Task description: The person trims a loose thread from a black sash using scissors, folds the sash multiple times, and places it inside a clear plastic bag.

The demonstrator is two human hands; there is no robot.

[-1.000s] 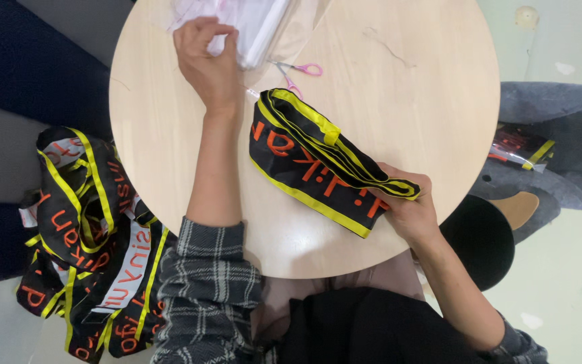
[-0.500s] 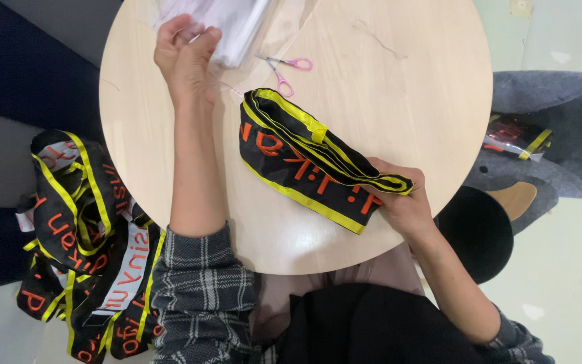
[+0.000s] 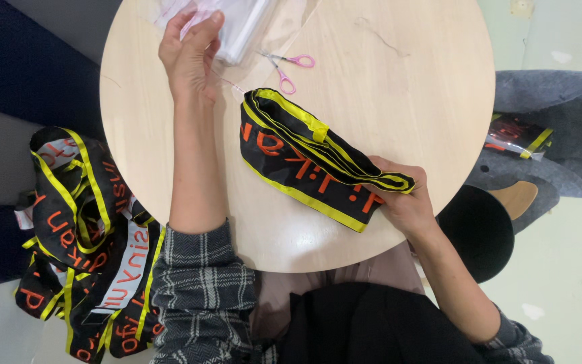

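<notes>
Nearest, the right hand [image 3: 405, 202] pinches one end of a folded black bag [image 3: 311, 162] with yellow trim and orange lettering, which lies flat at the middle of the round wooden desk [image 3: 405, 94]. Off the desk's left edge sits one pile of similar bags [image 3: 82, 236]. Farther away lies one pair of pink-handled scissors [image 3: 287, 67]. Farthest, the left hand [image 3: 190, 54] grasps clear plastic sleeves [image 3: 237, 23].

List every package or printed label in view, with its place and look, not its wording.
Clear plastic bags: table's far edge, under the left hand; flat, transparent.
Folded band: table centre, held by the right hand; black, yellow edges, orange lettering.
Wrapped pack: on the grey chair; black, yellow, red.
</notes>
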